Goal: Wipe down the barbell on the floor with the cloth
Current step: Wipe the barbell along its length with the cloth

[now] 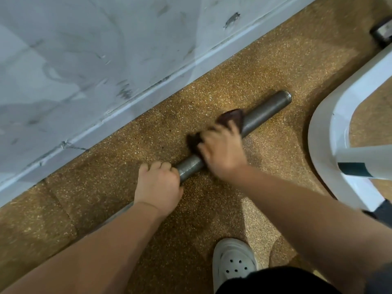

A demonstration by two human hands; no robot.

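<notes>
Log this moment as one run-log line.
step: wiping | left hand: grips barbell, steadying | right hand: holds cloth over barbell, motion-blurred | barbell: on floor beside wall

Premises: a gym. Evidence: speckled rubber tile floor [212, 209], steel barbell [265, 111] lying on it, white equipment frame [331, 124] at right, scuffed grey wall [84, 49] beyond.

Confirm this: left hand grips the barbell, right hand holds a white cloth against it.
Wrong colour: the head view shows a dark brown cloth. The left hand grips the barbell, and the right hand holds that cloth against it.
</notes>
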